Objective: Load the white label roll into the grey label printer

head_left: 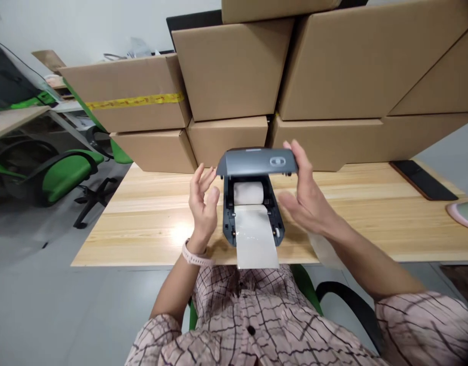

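Between the left hand (202, 206) and right hand (306, 193), a dark-grey plastic label printer (229, 221) is set lengthwise toward the person on the pale wooden surface (150, 213), a white paper roll (249, 193) exposed inside. Its raised blue-grey lid (253, 161) is touched by the loosely spread right hand; nothing is gripped by the unclenched left, just beside the other end.

There are two hands (204, 206) (309, 198), one printer (249, 162), one roll (248, 193).

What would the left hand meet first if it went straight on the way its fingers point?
The left hand would probably meet the label printer's raised lid, at its left end; depth is unclear, so they may already touch.
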`<state>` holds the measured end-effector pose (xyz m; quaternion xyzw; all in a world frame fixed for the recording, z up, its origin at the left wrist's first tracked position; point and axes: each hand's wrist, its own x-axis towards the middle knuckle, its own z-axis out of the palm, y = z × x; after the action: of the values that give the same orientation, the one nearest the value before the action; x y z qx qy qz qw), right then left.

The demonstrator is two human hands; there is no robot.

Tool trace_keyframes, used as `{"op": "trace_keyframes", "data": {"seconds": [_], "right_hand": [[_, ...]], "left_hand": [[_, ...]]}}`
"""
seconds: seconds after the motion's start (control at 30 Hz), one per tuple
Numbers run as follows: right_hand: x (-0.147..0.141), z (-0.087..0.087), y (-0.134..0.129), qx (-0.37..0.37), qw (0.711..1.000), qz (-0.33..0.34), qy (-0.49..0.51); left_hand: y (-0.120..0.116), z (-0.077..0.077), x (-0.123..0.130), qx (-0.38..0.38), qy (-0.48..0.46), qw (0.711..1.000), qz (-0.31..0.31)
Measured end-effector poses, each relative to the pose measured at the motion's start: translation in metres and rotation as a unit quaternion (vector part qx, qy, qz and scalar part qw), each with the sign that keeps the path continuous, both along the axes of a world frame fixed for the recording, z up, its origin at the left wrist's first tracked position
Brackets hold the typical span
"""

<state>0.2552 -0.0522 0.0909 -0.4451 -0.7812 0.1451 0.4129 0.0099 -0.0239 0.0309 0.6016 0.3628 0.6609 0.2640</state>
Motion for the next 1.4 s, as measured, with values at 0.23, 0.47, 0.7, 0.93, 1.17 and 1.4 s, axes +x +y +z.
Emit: {"op": "trace_keyframes", "data": {"seconds": [0.23, 0.47, 0.7, 0.93, 1.17, 1.4], "right_hand": [[-0.008, 0.036, 0.131, 0.057, 0.996, -0.065, 0.003], [-0.010, 0.034, 0.146, 0.118, 0.986, -0.096, -0.060], [-0.027, 0.008, 0.075, -0.003, 0.961, 0.141, -0.240], [-0.044, -0.021, 0.112, -0.188, 0.886, 0.215, -0.366], [-0.012, 0.018, 0.113, -0.165, 0.900, 0.358, -0.189], [0.081, 0.037, 0.101, -0.205, 0.947, 0.243, -0.040]], "left_hand": [[0.035, -0.024, -0.012, -0.290, 0.044, 0.933, -0.210], [0.028, -0.033, -0.001, -0.305, 0.012, 0.927, -0.217], [0.026, -0.024, -0.003, -0.300, 0.147, 0.939, -0.083], [0.031, -0.030, -0.010, -0.314, 0.170, 0.927, -0.117], [0.032, -0.033, -0.009, -0.306, 0.116, 0.929, -0.173], [0.031, -0.033, -0.010, -0.310, 0.099, 0.927, -0.185]]}}
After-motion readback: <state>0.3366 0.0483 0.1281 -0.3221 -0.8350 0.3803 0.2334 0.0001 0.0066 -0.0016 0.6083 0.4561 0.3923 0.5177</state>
